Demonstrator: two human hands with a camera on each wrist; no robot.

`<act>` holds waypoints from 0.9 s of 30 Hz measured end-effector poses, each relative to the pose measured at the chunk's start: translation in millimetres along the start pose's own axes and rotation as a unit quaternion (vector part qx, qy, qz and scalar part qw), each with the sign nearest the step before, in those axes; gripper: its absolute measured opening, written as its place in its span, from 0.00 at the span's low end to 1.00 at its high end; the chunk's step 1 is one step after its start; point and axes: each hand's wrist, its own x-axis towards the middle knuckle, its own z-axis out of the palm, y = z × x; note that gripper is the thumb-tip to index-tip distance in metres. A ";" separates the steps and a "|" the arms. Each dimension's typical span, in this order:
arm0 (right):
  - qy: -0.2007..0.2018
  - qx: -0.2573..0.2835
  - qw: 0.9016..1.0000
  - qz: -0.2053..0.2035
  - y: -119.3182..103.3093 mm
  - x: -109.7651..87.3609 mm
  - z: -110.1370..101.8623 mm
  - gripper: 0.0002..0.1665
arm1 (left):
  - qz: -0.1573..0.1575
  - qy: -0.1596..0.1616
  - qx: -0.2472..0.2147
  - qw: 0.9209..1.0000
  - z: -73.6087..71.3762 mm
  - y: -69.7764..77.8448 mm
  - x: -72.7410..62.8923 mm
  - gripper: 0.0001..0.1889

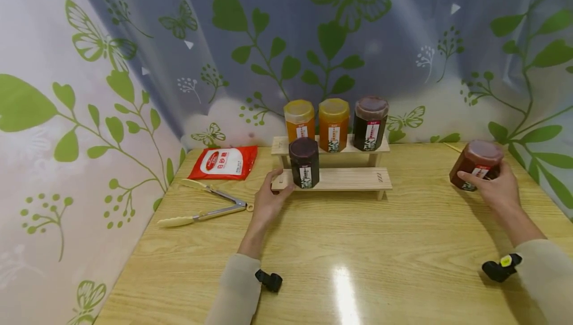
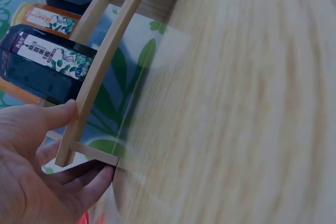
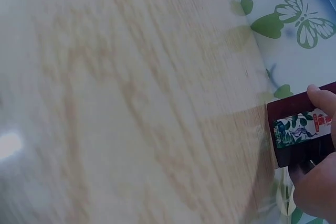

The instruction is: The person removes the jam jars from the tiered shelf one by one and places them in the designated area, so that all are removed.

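Observation:
My left hand (image 1: 268, 205) grips the left end of a two-step wooden rack (image 1: 349, 179), its thumb on the lower step's front edge beside a dark purple jam jar (image 1: 305, 163). In the left wrist view, its fingers (image 2: 97, 184) curl below that step, by the leg. On the upper step stand two orange jars (image 1: 299, 116) (image 1: 334, 125) and another dark jar (image 1: 370, 123). Off to the right, my right hand (image 1: 501, 188) holds a dark red jar (image 1: 479, 158), thumb across its label. The right wrist view catches only that jar's labelled lower part (image 3: 294, 129).
A red and white packet (image 1: 224, 162) lies at the back left of the wooden table (image 1: 358, 245). Metal tongs with cream tips (image 1: 219, 211) lie spread in front of it. Patterned curtain (image 1: 268, 26) hangs behind and along the left side.

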 end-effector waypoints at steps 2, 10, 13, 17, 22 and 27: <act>-0.006 -0.003 1.000 0.003 -1.2 -0.1 -0.4 0.48 | 0.000 0.001 -0.001 1.000 -0.2 0.0 0.1 0.33; -0.025 -0.009 1.000 -0.002 -3.9 1.3 -4.0 0.47 | 0.005 0.002 -0.002 1.000 -0.3 -0.5 -0.3 0.33; -0.032 -0.008 0.999 0.000 -4.8 1.0 -5.0 0.48 | 0.007 0.003 -0.001 1.000 -0.2 -0.5 -0.6 0.32; -0.040 -0.008 0.999 0.012 -9.9 0.0 -6.4 0.55 | 0.004 0.002 -0.001 1.000 -0.1 0.5 -1.3 0.33; -0.033 0.004 0.999 0.004 -24.7 -1.0 -10.9 0.59 | -0.002 0.002 0.000 1.000 0.5 0.9 -1.4 0.33; -0.016 0.022 1.000 -0.014 -43.8 -0.9 -17.6 0.55 | -0.002 0.004 -0.001 1.000 0.1 0.5 -0.4 0.33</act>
